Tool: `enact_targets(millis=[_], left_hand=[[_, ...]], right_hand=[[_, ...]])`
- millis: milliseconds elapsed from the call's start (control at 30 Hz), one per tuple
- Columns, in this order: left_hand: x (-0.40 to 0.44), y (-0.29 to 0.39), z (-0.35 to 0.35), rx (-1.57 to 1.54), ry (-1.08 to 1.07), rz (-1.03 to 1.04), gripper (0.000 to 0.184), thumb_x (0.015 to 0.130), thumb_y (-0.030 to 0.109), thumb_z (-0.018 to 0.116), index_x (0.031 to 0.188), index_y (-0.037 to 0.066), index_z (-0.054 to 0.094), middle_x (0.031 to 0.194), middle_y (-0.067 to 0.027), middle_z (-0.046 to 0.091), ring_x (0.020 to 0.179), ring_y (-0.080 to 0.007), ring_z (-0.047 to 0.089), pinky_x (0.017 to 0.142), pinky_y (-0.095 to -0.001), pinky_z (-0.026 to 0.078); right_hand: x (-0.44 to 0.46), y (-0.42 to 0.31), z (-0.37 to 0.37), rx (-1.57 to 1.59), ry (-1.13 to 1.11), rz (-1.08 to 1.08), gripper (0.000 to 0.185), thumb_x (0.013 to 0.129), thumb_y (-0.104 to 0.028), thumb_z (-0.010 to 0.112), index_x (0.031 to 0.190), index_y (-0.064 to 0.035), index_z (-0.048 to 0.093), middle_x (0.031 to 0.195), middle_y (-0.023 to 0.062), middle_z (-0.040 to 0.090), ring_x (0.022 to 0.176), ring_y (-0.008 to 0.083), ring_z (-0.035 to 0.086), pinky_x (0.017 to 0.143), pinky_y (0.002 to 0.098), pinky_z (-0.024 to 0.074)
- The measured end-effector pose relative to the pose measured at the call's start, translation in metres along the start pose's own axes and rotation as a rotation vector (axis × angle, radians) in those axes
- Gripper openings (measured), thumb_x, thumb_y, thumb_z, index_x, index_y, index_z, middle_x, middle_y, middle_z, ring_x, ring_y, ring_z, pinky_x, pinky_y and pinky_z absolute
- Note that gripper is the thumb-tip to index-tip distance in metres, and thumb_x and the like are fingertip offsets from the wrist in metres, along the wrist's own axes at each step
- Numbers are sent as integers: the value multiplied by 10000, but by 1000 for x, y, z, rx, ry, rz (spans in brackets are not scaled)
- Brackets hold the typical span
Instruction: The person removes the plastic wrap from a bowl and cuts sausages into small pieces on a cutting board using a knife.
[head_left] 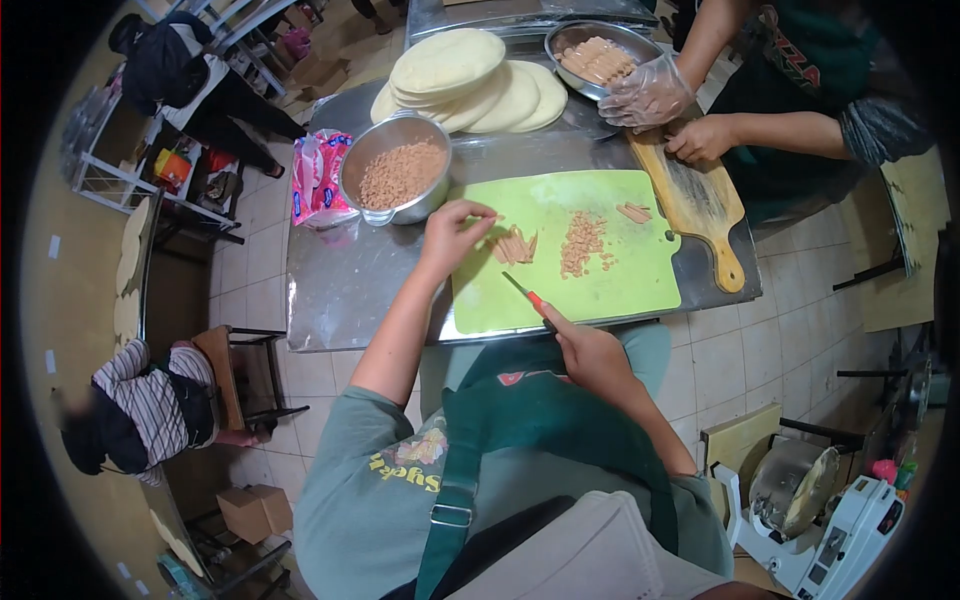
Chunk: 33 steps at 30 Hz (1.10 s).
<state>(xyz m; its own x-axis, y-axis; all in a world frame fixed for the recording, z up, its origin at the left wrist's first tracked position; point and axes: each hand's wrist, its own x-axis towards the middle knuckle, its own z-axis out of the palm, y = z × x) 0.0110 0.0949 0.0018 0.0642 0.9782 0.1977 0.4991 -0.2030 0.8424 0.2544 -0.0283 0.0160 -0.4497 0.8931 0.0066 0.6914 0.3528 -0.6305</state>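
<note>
My right hand [592, 355] grips a small knife [535, 298] with a red and black handle, its blade pointing up and left over the near part of a green cutting board [560, 310]. Over the board's left edge, my left hand [458, 238] has its thumb and fingers pinched together; what they hold, if anything, is too small to name. Just right of those fingertips lies a pile of sausage strips [514, 246]. Chopped sausage pieces [583, 243] are spread over the middle of the board, and a few more strips [634, 212] rest near its right edge.
A metal pot [440, 190] of diced sausage stands behind my left hand, beside a pink plastic packet [318, 178]. Round flatbreads [450, 62] are stacked behind. Across the table, a co-worker's gloved hand [650, 95] is near a bowl [560, 45] of sausages and a wooden board [735, 215].
</note>
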Motion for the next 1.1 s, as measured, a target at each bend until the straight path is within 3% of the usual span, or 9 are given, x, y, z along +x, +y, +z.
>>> enact_targets(millis=[67,133,267,400,733,1100], left_hand=[[-14,-10,-4,49,11,6,112,738,103,677,840,58,689,817,-80,645,763,-216,593,697,-323,462],[-26,-22,-5,228,23,221,101,704,71,671,804,67,688,814,-74,645,770,-248,589,693,-351,462],[-50,-26,-1,330,-67,328,116,694,66,635,792,100,686,843,-42,655,858,-220,583,767,-348,422],[-62,-22,3,400,53,407,109,699,90,638,796,104,685,876,-11,653,902,-206,572,772,-357,402],[-67,-23,12,413,71,346,93,697,189,713,756,117,703,809,6,651,820,-184,574,718,-343,397],[-73,-14,28,448,227,180,64,687,178,713,700,117,699,737,12,631,759,-191,560,660,-336,385]], right_hand=[[5,-4,0,2,-19,5,484,863,-118,477,1335,-199,411,576,158,529,507,322,534,495,437,410],[12,-7,1,6,-56,81,479,855,-102,503,1322,-184,435,657,187,570,594,340,566,569,436,435],[20,1,10,5,87,-49,451,860,-102,466,1306,-168,453,566,171,522,508,336,531,499,445,410],[26,-2,7,5,104,-49,432,855,-89,464,1283,-148,480,565,180,519,503,346,527,494,454,408],[37,-8,24,28,100,-87,455,852,-67,458,1306,-80,432,560,182,517,493,349,522,487,458,407],[39,-9,34,-127,24,-67,580,788,-10,466,1351,-106,367,584,170,535,492,339,534,490,451,431]])
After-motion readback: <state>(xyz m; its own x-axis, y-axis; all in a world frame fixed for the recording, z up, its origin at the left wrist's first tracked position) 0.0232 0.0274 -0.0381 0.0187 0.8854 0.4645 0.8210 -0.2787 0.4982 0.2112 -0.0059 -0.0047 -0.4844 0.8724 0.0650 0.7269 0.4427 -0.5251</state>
